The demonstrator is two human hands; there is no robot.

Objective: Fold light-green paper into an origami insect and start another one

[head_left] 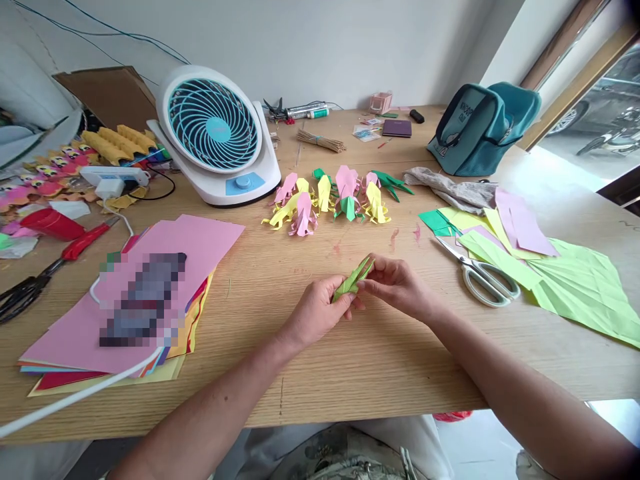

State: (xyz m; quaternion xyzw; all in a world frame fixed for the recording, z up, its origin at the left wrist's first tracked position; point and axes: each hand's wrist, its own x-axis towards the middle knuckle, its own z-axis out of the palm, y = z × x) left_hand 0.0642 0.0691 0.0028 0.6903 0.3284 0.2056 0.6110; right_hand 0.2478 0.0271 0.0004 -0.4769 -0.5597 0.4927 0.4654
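A light green folded paper piece (351,280), narrow and pointed with split strips at its upper right end, is held just above the wooden table (320,373). My left hand (325,299) grips its lower left body between thumb and fingers. My right hand (393,280) pinches the strips at the other end. Beyond my hands stands a cluster of folded paper figures in pink, yellow and green, among them a pink figure (303,215) and a yellow one (376,203). Scissors (483,273) with white handles lie to the right of my right hand.
On the left lie stacked coloured paper (215,233), a blurred dark object (145,300) and a white cable (75,393). A fan (215,133) stands behind them. To the right are light green sheets (590,287), a grey cloth (453,187) and a teal bag (467,133).
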